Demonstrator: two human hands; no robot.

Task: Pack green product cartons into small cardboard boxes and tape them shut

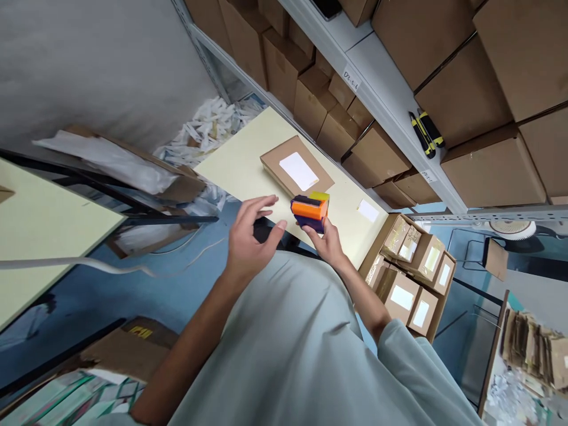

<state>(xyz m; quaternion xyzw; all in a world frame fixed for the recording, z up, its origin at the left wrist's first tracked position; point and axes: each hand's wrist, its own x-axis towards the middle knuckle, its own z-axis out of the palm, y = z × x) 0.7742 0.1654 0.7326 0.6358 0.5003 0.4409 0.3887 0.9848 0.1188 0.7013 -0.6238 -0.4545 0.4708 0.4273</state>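
My right hand [329,241] grips a small blocky object [309,208] with an orange band, dark purple sides and a yellow-green part on top. Its exact kind does not show. To its left, my left hand [255,231] hovers near the table's front edge, fingers curved apart and nothing in them. Beyond both hands, a flat brown cardboard box [277,158] with a white label [299,171] lies on the pale yellow table [242,160]. The held object appears in front of the box's near corner; whether they touch I cannot tell.
A white paper [368,210] lies toward the table's right end. Beside that end stands a large carton [449,269] of labelled boxes. Shelves of cardboard boxes [310,97] run behind, with two yellow-black cutters [426,133] on one ledge. Paper strips [199,130] are heaped past the far left corner.
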